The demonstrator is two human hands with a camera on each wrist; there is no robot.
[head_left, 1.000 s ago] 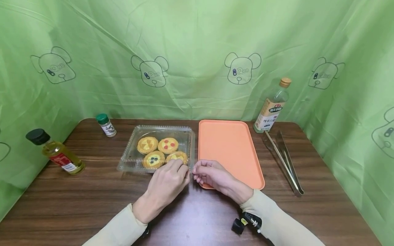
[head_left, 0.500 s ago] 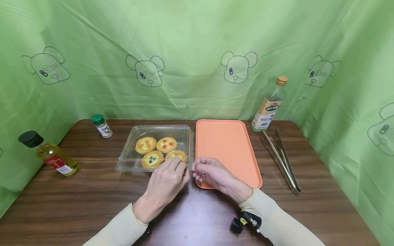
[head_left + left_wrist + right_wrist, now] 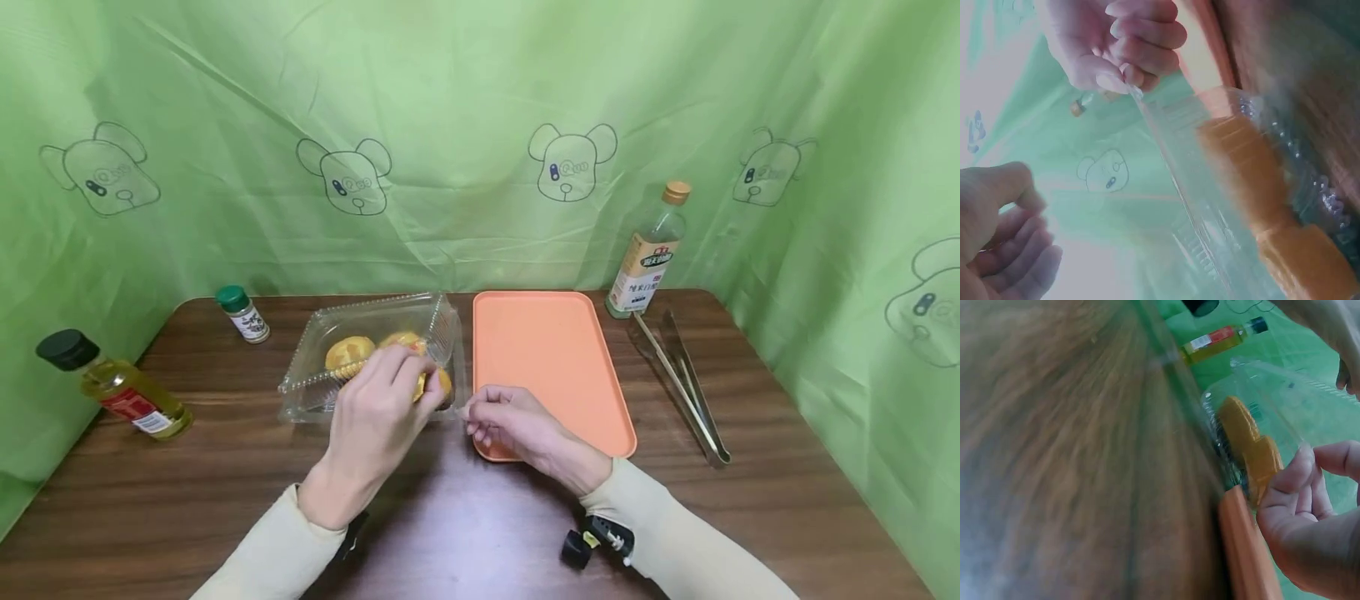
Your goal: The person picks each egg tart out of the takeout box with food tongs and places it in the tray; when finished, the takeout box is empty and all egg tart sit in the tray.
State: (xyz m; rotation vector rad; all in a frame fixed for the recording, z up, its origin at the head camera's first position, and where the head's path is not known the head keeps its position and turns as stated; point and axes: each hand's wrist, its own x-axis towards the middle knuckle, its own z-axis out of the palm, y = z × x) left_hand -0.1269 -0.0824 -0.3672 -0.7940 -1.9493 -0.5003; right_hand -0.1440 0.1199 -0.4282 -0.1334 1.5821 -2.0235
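A hinged clear plastic container (image 3: 294, 412) stands left of the middle of the table, with egg tarts (image 3: 349, 353) inside. Its lid (image 3: 447, 321) is tilted up at the front. My left hand (image 3: 378, 421) grips the lid's raised front edge, fingers curled, and covers some of the tarts. At the near right corner my right hand (image 3: 517, 423) pinches the container's rim between thumb and index finger. The right wrist view shows this pinch beside two orange-brown tarts (image 3: 1239, 422); in the left wrist view the rim (image 3: 1175, 181) runs up to the same fingertips.
An orange tray (image 3: 540, 350) lies right of the container, partly under the right hand. Farther right are metal tongs (image 3: 690, 392) and a vinegar bottle (image 3: 647, 262). A green-capped shaker (image 3: 243, 315) and an oil bottle (image 3: 123, 392) stand at left. A green curtain (image 3: 465, 100) hangs behind.
My left hand has moved up and to the left from the container's front edge, and the lid has lifted with it. The right hand keeps its pinch at the corner.
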